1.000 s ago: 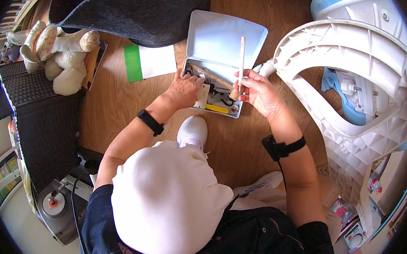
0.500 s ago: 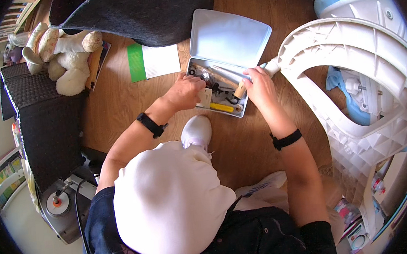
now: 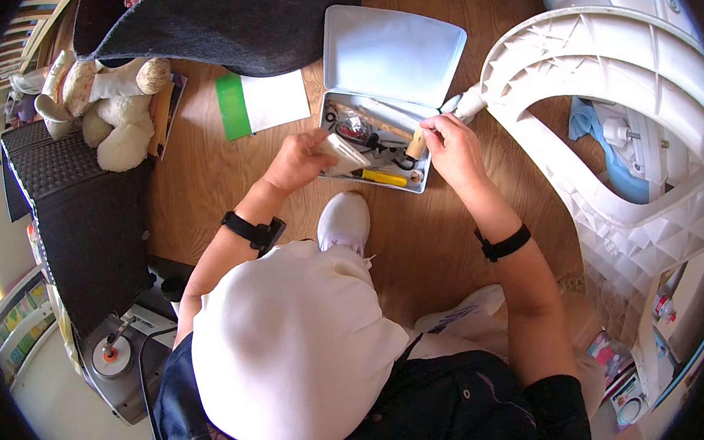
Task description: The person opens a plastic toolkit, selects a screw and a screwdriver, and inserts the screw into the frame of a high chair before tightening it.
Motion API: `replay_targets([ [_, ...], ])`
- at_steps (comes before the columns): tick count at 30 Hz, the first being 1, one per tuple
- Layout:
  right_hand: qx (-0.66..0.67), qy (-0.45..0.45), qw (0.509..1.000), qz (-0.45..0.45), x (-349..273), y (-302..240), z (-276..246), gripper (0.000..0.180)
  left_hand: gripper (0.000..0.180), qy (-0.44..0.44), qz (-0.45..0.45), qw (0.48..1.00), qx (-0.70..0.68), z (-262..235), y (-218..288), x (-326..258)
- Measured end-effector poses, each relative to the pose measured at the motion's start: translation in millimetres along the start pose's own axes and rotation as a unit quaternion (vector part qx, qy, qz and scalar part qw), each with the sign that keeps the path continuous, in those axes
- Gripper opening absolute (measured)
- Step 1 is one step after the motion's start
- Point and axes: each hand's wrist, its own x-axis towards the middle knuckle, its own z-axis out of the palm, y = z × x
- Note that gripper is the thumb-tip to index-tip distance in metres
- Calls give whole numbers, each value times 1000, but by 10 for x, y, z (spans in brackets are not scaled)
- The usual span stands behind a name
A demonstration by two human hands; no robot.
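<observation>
A shallow light-coloured metal toolbox (image 3: 332,99) lies on the wooden floor in front of me, its lid (image 3: 393,55) swung back. Over its left front corner, my left hand (image 3: 296,160) grips a flat, cream-coloured rectangular piece (image 3: 347,152); its exact kind is unclear. My right hand (image 3: 456,152) is at the box's right side, thumb and fingers pinched together. What they hold, if anything, is hidden. Beside those fingers is a wooden tool handle (image 3: 415,144). A yellow-handled tool (image 3: 384,178) lies along the near wall, and small dark parts (image 3: 355,127) fill the left compartment.
A green and white sheet (image 3: 264,103) lies left of the box. Close on the right stands a large white plastic frame (image 3: 526,123). Dark grey fabric (image 3: 229,27) hangs behind. A black woven box (image 3: 78,208) with plush toys (image 3: 124,139) is at the left.
My left hand has lifted the cream piece and tilted it, moving slightly away from the box's inside. My right hand stays by the wooden handle, its fingers drawn closer together.
</observation>
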Motion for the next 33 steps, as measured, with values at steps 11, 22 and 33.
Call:
replay_targets([
  [11,-28,-177,983,-40,-181,-81,132,9,15,265,-211,873,-351,-354,-346,-148],
  [22,-276,-122,939,-165,-241,-64,495,9,26,324,-191,926,-28,-259,-479,-265],
  [33,-284,-154,939,-114,-239,-64,492,12,35,340,-250,903,81,-274,-436,-318],
])
